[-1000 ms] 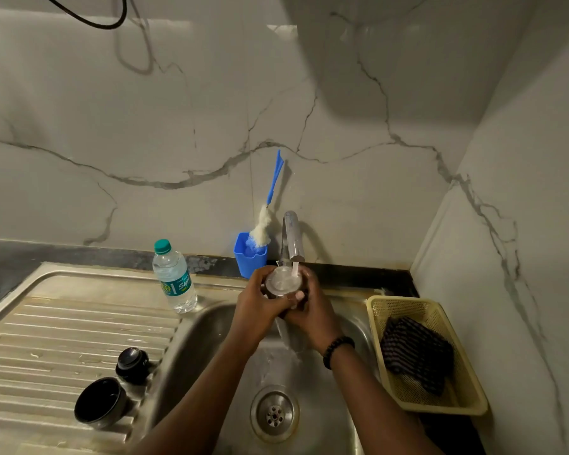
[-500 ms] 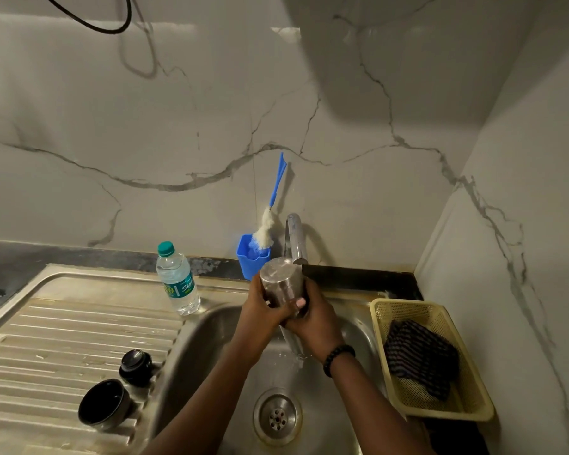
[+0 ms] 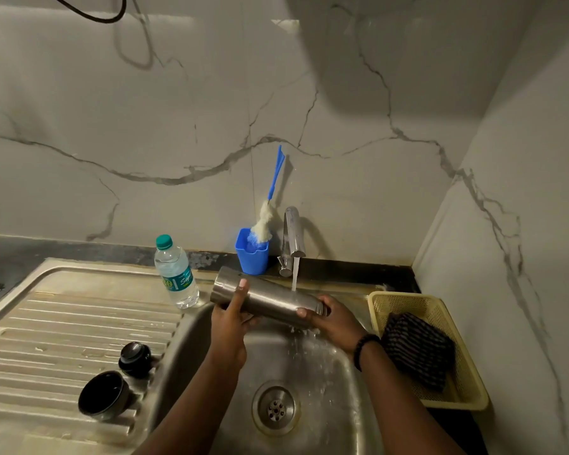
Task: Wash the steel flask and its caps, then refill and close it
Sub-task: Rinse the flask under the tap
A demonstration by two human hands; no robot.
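Nearest, two caps [image 3: 103, 396] lie on the drainboard [image 3: 46, 326], a basket [image 3: 454, 400] at right. Over the sink [image 3: 326, 372] both hands grasp the flask [image 3: 270, 298] sideways: left hand [image 3: 230, 326] near the base, right hand [image 3: 334, 318] at the neck. Tap [image 3: 293, 238] water hits it; bottle [image 3: 176, 272] stands behind.

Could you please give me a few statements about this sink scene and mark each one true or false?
1. The steel flask is held on its side under the running tap. True.
2. Only the right hand holds the flask. False: the left hand grips its other end.
3. The two black caps sit on the draining board. True.
4. The bottle brush lies in the sink basin. False: it stands in the blue cup.
5. The yellow basket holds a dark cloth. True.
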